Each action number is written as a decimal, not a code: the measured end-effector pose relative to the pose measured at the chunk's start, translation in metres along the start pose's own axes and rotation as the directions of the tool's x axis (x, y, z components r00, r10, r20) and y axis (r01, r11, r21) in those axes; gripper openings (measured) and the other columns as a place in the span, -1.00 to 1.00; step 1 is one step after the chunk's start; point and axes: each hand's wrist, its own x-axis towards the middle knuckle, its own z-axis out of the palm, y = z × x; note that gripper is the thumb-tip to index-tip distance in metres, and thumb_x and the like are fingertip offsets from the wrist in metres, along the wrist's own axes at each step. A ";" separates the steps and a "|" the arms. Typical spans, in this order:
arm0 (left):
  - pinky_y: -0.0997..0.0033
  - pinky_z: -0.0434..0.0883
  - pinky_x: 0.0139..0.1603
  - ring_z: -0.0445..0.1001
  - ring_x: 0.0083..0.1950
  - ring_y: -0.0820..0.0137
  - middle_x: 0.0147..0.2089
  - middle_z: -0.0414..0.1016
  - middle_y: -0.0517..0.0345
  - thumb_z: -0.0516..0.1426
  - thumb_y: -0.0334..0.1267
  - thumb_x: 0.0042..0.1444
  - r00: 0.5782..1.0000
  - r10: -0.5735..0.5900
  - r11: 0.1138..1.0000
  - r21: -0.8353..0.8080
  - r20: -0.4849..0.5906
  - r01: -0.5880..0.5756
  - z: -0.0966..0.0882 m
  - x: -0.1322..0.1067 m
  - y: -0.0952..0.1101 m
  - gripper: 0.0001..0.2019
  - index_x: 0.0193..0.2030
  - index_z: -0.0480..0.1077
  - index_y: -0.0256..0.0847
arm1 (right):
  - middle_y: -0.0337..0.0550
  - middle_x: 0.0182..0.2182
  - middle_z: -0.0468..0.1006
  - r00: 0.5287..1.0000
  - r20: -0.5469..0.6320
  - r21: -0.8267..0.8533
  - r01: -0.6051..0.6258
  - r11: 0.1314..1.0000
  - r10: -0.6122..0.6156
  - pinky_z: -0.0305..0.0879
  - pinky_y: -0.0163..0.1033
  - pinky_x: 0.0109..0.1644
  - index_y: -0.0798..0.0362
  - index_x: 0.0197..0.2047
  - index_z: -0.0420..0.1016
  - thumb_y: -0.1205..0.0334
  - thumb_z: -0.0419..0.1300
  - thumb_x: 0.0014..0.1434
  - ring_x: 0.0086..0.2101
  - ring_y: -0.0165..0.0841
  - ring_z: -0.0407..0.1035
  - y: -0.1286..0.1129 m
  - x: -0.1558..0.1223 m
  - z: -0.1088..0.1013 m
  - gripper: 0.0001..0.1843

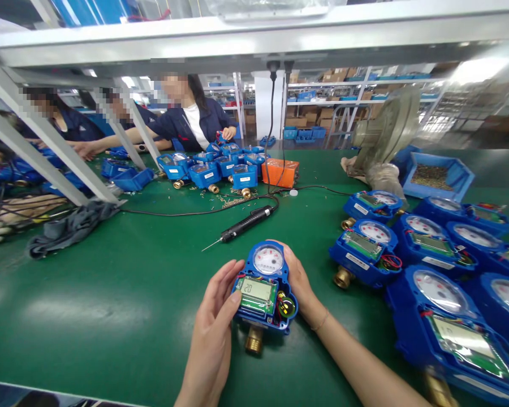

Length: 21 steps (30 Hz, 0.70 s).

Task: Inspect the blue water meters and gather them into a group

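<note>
A blue water meter (265, 291) with a round dial, a green display board reading 20 and a brass fitting at its near end rests on the green table (123, 294). My left hand (214, 322) presses its fingers against the meter's left side, by the display board. My right hand (299, 280) cups the meter's right side from behind. Both hands hold it between them.
A black electric screwdriver (246, 223) with its cable lies just beyond the meter. Several open blue meters (432, 265) crowd the right side, and more (220, 167) sit by an orange box (280, 172). A blue bin of screws (439, 176) stands far right. People work across the table.
</note>
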 end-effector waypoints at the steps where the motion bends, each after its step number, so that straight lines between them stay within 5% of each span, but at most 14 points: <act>1: 0.13 0.08 0.33 0.14 0.32 0.15 0.28 0.24 0.08 0.19 -0.17 0.11 1.000 0.000 1.000 -0.004 0.002 0.000 0.000 0.000 0.000 -0.57 0.14 0.30 -0.01 | -0.16 0.06 0.42 1.000 0.002 0.008 -0.004 1.000 0.004 0.14 -0.15 0.23 0.01 0.04 0.39 -0.08 -0.10 0.30 0.07 -0.25 0.29 0.000 0.000 0.000 -0.54; 21: 0.07 0.04 0.34 0.11 0.33 0.14 0.29 0.23 0.07 0.17 -0.19 0.15 1.000 0.006 0.999 -0.044 0.016 -0.006 -0.001 0.000 -0.002 -0.58 0.15 0.28 -0.02 | -0.15 0.04 0.43 1.000 -0.004 0.015 -0.012 1.000 0.012 0.17 -0.19 0.19 0.02 0.04 0.38 -0.05 -0.10 0.31 0.05 -0.28 0.30 0.001 0.000 0.000 -0.56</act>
